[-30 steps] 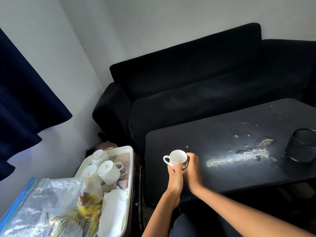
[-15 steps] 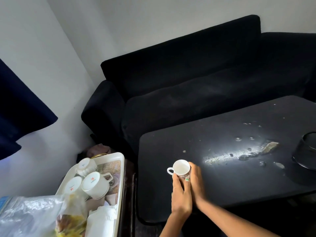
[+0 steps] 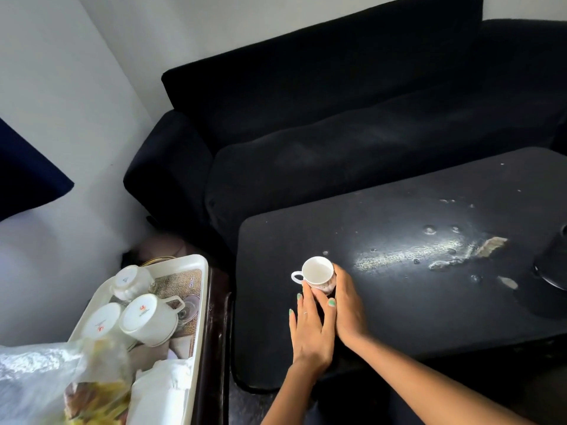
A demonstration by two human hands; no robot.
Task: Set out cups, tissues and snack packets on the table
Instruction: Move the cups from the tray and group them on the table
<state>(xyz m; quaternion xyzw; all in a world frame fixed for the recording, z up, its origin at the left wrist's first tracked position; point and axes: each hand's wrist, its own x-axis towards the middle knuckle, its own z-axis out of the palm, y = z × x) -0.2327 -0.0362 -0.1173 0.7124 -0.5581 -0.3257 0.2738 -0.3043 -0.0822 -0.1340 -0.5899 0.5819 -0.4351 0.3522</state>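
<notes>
From your head camera, a small white cup (image 3: 317,273) stands upright on the dark surface (image 3: 399,302), near its left end, with the handle pointing left. Both of your hands meet at it. Your left hand (image 3: 311,329) lies with its fingers nearly straight, their tips touching the cup's near side; that grip is spread rather than curled round anything. Your right hand (image 3: 348,305) sits just beside the left one and cups the right side of the cup, its fingers bent along the wall and pressed against it.

The surface carries pale scuffs and specks toward its right half, and a dark round container (image 3: 552,265) stands at the right edge, partly cut off by the frame.

To your left, a white tray (image 3: 201,302) rests on a dark stand just beside the surface. On it lie three more white cups (image 3: 148,319), tipped over or upside down so their bases face you, with white tissues (image 3: 159,391) at the tray's near end. A clear plastic bag (image 3: 46,381) with yellow snack packets (image 3: 95,400) overlaps the tray's near left corner. A black sofa (image 3: 337,118) runs behind the surface, and a dark blue curtain (image 3: 24,176) hangs at the far left.
</notes>
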